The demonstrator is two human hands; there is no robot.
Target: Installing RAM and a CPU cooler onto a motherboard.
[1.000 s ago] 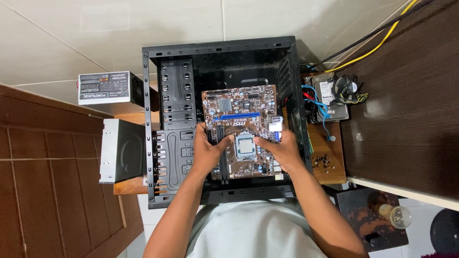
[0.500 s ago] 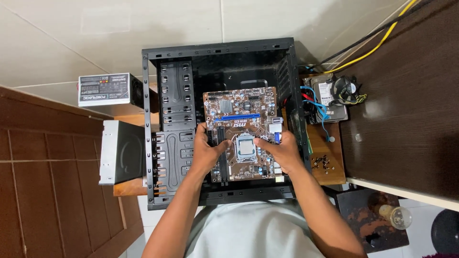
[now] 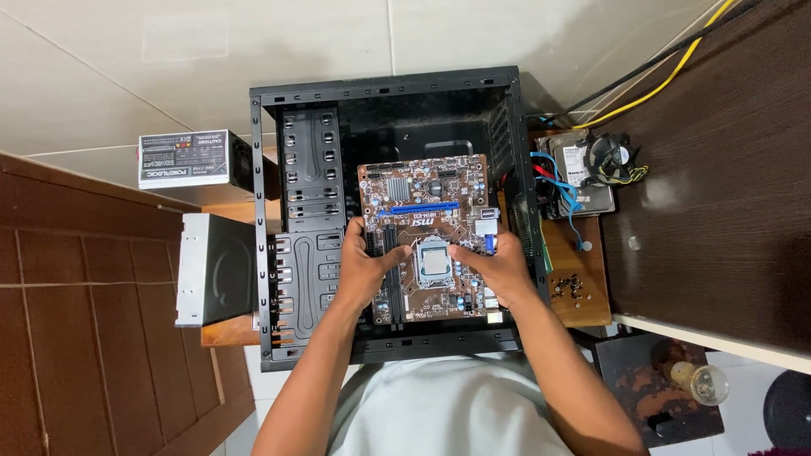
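hands [image 3: 363,274] [image 3: 498,268] on motherboard [image 3: 427,203] edges

The board's [image 3: 427,211] near edges are covered by the left hand [image 3: 365,268] and right hand [image 3: 498,268]. The case [image 3: 279,211] floor beneath cannot be seen. Loose screws [image 3: 573,285] are too small to count. A lamp [image 3: 705,382] is cut off.

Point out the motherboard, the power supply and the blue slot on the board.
motherboard [image 3: 456,177], head view, bare brown upper area.
power supply [image 3: 184,158], head view, middle of its labelled top face.
blue slot [image 3: 425,206], head view, middle of the strip.
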